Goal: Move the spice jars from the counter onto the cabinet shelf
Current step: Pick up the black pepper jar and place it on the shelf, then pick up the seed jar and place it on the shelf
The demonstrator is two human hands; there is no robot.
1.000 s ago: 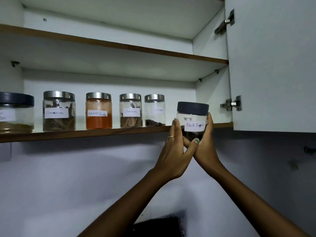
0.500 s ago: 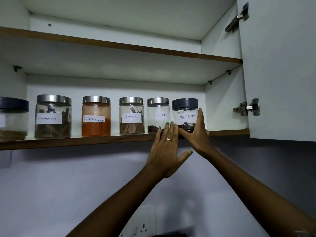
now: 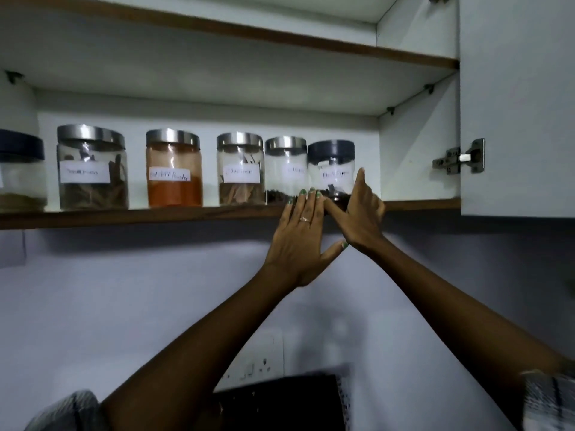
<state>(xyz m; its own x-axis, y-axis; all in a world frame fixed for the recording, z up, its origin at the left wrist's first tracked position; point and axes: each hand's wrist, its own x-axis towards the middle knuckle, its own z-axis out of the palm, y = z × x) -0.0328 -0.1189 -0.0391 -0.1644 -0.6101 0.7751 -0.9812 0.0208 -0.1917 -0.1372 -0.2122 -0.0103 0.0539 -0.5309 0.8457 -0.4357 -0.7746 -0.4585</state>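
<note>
Since half a second ago my view has drifted a little lower and closer: the upper hinge is nearly out of frame, the row of jars sits larger, and both hands have barely shifted at the shelf's front edge.

Item: black pepper jar [image 3: 331,169], dark lid, white handwritten label. Standing upright on the cabinet shelf [image 3: 130,214], last in the row towards the shelf's right end, close against the clove jar [image 3: 285,169] on its left.

Item: right hand [image 3: 361,213]. Fingers extended, index finger up along the jar's right side, thumb across its base at the front. The hand is spread, not closed around the jar; I cannot tell whether it presses or only touches.

Item: left hand [image 3: 300,237]. Flat and spread, ring on one finger, green-painted fingertips at the shelf's front edge just below the clove jar and the pepper jar. It holds nothing.

Other stock on the shelf, leftwards: cinnamon jar [image 3: 241,169], red chilli powder jar [image 3: 174,169], a jar of brown sticks [image 3: 92,169], and a dark-lidded jar [image 3: 21,175] at the left edge.

Cabinet door [image 3: 516,104] stands open at right, hinge [image 3: 460,160] visible.
</note>
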